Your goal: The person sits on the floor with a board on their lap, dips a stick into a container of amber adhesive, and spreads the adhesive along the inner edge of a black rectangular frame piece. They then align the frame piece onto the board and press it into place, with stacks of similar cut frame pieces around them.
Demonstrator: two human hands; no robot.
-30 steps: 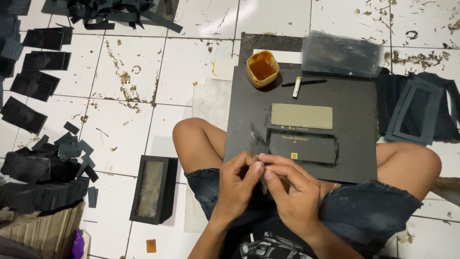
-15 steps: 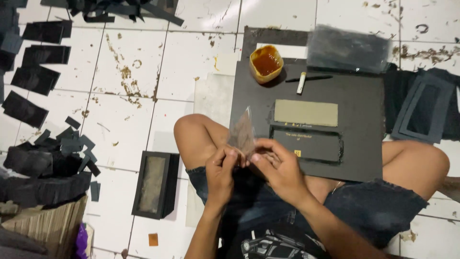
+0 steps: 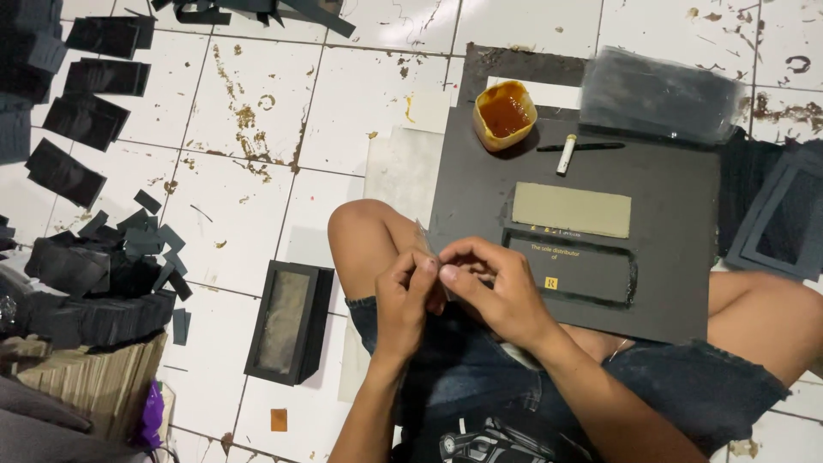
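Left hand (image 3: 405,296) and right hand (image 3: 493,287) pinch thin clear film piece (image 3: 426,244) together, fingertips closed on it, at near-left edge of black board (image 3: 669,189). Step, apparently: peeling or separating film. Next calls for fine fingertip grip. Film small, translucent, mostly hidden.
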